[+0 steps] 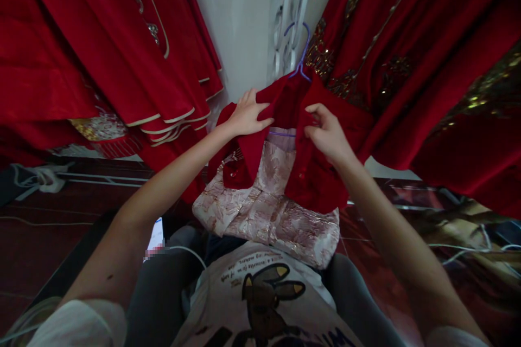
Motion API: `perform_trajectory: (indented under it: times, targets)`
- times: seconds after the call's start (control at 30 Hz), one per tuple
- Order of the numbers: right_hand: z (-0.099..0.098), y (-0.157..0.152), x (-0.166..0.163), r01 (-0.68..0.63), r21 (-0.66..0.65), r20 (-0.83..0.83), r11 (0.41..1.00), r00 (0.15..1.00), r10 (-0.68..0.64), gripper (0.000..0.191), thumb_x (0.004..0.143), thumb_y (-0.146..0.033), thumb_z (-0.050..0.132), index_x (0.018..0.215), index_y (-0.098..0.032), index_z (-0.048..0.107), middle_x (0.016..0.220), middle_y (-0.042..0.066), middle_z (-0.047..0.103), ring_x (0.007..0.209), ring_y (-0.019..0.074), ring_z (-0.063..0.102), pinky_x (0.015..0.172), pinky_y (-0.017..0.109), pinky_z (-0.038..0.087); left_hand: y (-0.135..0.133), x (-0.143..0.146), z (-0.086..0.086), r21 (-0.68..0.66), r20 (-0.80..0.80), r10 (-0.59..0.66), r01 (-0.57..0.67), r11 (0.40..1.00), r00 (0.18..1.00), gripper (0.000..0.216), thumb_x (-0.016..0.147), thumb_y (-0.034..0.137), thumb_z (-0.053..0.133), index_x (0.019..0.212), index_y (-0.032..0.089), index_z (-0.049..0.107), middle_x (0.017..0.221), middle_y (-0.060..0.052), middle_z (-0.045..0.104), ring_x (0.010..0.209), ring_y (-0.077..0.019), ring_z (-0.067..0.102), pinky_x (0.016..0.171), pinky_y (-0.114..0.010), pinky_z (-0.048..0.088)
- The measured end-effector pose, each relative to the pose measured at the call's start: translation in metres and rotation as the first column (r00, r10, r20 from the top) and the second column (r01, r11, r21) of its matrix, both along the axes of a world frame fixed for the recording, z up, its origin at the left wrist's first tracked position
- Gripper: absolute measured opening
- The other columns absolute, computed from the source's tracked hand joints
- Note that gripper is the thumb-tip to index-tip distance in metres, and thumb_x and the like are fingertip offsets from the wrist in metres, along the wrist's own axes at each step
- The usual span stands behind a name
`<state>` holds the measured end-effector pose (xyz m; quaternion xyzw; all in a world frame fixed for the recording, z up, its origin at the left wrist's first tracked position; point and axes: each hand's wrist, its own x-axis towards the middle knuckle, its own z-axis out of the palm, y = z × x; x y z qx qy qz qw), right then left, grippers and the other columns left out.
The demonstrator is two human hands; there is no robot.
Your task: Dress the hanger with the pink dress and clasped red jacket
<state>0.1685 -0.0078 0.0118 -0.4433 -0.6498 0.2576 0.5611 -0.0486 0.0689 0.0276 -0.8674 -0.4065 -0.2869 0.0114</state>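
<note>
A short red jacket [321, 179] hangs on a purple hanger [300, 68] in front of me. Its front parts in the middle, showing a pale pink brocade dress [268, 217] whose skirt reaches over my lap. My left hand [250, 114] lies on the jacket's left side, fingers stretched and apart, with thumb and forefinger pointing at the front edge. On the other front edge, my right hand [328, 133] is closed, its thumb and bent fingers pinching the red cloth. The jacket's inside near the hanger is in shadow.
Red garments with pale trim [163, 65] hang at the left, and red garments with gold sequins [407, 76] at the right. A white metal rack [291, 11] stands behind the hanger. A lit phone [155, 236] lies by my left thigh. Cables [464, 249] run at lower right.
</note>
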Motion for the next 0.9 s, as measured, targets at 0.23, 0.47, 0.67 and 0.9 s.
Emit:
perform_trajectory:
  times: [0.23, 0.47, 0.67, 0.9]
  targets:
    - [-0.037, 0.001, -0.029, -0.058, 0.033, -0.056, 0.998, 0.997, 0.06, 0.039, 0.062, -0.012, 0.054, 0.097, -0.026, 0.045, 0.09, -0.001, 0.053, 0.076, 0.0137, 0.055, 0.065, 0.026, 0.047, -0.03, -0.008, -0.024, 0.163, 0.128, 0.093, -0.114, 0.98, 0.987, 0.03, 0.085, 0.045, 0.062, 0.102, 0.02, 0.066, 0.148, -0.012, 0.039, 0.14, -0.0363, 0.029, 0.113, -0.054, 0.03]
    - [-0.05, -0.016, -0.024, -0.109, 0.043, -0.057, 0.993, 0.992, 0.111, 0.04, 0.068, -0.012, 0.058, 0.102, -0.028, 0.045, 0.097, 0.0, 0.055, 0.084, 0.0146, 0.059, 0.07, 0.027, 0.052, -0.073, 0.013, -0.087, 0.015, 0.613, 0.148, -0.199, 0.98, 0.776, 0.024, 0.094, 0.037, 0.054, 0.113, 0.024, 0.058, 0.106, -0.007, 0.066, 0.096, -0.0189, 0.064, 0.088, -0.035, 0.054]
    - [-0.047, -0.02, -0.035, -0.194, 0.051, -0.035, 0.98, 0.98, 0.196, 0.035, 0.072, -0.014, 0.059, 0.1, -0.028, 0.043, 0.102, 0.001, 0.059, 0.09, 0.0161, 0.064, 0.074, 0.03, 0.055, -0.084, 0.04, -0.078, -0.01, 0.628, 0.077, -0.091, 0.996, 0.774, 0.029, 0.089, 0.017, 0.054, 0.115, 0.024, 0.063, 0.103, -0.006, 0.067, 0.092, -0.0184, 0.065, 0.087, -0.034, 0.055]
    - [-0.053, -0.019, -0.03, -0.179, 0.071, -0.048, 0.981, 0.982, 0.182, 0.028, 0.085, -0.035, 0.064, 0.107, -0.028, 0.047, 0.108, 0.004, 0.061, 0.093, 0.017, 0.066, 0.07, 0.029, 0.059, -0.084, 0.035, -0.073, 0.001, 0.613, -0.017, 0.021, 1.0, 0.79, 0.037, 0.088, 0.01, 0.053, 0.12, 0.024, 0.065, 0.107, -0.007, 0.065, 0.101, -0.0166, 0.064, 0.093, -0.031, 0.052]
